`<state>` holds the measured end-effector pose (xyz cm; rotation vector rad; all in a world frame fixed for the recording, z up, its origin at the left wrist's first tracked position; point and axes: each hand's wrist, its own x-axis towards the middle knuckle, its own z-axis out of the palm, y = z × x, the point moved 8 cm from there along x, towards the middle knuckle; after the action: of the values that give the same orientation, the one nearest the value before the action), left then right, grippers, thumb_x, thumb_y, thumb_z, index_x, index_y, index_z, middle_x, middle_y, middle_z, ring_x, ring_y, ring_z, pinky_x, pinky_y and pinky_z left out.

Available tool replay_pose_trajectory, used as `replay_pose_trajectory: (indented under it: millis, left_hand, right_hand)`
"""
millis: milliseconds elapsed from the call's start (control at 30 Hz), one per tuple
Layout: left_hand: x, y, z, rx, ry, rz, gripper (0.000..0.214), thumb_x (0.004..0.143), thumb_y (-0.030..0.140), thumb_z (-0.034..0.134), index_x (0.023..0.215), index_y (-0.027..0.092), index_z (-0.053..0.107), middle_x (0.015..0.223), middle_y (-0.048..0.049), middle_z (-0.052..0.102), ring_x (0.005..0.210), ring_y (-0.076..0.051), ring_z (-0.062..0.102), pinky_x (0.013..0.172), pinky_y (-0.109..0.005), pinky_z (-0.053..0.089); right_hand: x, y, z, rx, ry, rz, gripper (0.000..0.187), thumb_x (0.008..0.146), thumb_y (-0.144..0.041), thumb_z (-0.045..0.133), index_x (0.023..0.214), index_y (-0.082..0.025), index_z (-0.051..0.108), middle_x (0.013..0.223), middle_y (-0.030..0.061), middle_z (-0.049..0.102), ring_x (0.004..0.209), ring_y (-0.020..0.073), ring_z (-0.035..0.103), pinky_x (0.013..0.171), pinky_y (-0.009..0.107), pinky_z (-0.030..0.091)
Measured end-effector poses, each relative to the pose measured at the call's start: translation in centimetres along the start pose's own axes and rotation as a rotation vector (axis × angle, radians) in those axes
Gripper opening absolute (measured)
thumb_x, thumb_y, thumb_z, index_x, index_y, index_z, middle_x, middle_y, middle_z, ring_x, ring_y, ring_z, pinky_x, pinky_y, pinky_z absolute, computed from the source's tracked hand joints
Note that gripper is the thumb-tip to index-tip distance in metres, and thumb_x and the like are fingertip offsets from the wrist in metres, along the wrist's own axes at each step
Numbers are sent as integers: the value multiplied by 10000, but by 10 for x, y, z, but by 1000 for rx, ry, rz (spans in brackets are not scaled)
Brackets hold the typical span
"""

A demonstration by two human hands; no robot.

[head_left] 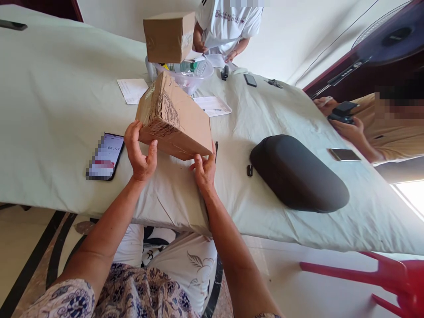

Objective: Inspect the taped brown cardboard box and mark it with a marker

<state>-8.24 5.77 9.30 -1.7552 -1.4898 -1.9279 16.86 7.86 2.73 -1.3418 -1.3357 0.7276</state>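
A brown cardboard box (188,117) with dark scribbled lines near one corner is held tilted above the cloth-covered table. My left hand (141,154) grips its lower left corner, thumb in front and fingers behind. At the lower right corner, my right hand (204,170) pinches the box, its fingertips partly hidden underneath. A dark pen-like object (216,150) shows just beyond my right hand. Left of my left hand lies a phone (107,154) with a lit timer screen.
Behind the box stand a clear plastic basket (202,73) with bottles and a second cardboard box (164,39). Papers (132,90) lie nearby. A dark rounded case (298,172) and small black object (249,170) sit right. Two people are across the table and at right; a red chair (391,274) stands below.
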Motion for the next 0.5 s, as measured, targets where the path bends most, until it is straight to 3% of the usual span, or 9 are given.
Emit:
replay_pose_trajectory:
  millis: [67,133,233,367,433,500]
  left_hand:
    - [0,4,0,-44,-11,24,533,964,533,498,1397,225,463,1417,-158,549,1398,-274,506,1185,-470,414]
    - [0,6,1,-83,-32,31,495,955,500,513,1378,246,482,1419,-147,535,1401,-278,494,1186,-478,410]
    - [-1,3,2,-121,-58,-22,503,941,525,509,1377,274,491,1439,-133,505,1411,-290,476,1206,-495,383]
    - [3,-10,0,-82,-53,-108,693,881,712,472,1420,277,443,1486,-141,435,1482,-318,397,1231,-515,355]
    - [7,-15,-1,-71,-32,-131,841,833,822,434,1478,287,361,1540,-140,378,1540,-320,322,1263,-514,308]
    - [9,-18,-1,-96,-26,-146,995,783,902,409,1552,307,198,1615,-141,285,1584,-315,245,1290,-504,255]
  right_hand:
    - [0,-4,-5,-17,33,-40,778,930,-608,527,1566,-247,259,785,-22,710,542,158,650,703,351,564]
    - [1,-5,-7,-45,36,-52,682,945,-598,509,1524,-275,352,813,-20,708,584,156,665,761,363,568]
    - [3,-2,-6,-71,16,-54,594,933,-608,536,1418,-272,471,804,-19,688,621,156,657,731,350,554]
    - [4,-7,-5,-90,-18,-141,563,875,-660,616,1253,-250,539,608,-95,498,515,121,504,563,278,430]
    - [3,-14,0,-88,-92,-208,545,842,-673,657,1159,-246,541,555,-128,384,480,98,408,517,250,344]
    - [-1,-20,10,-66,-223,-262,522,848,-663,657,1122,-241,517,556,-132,399,477,85,389,507,233,317]
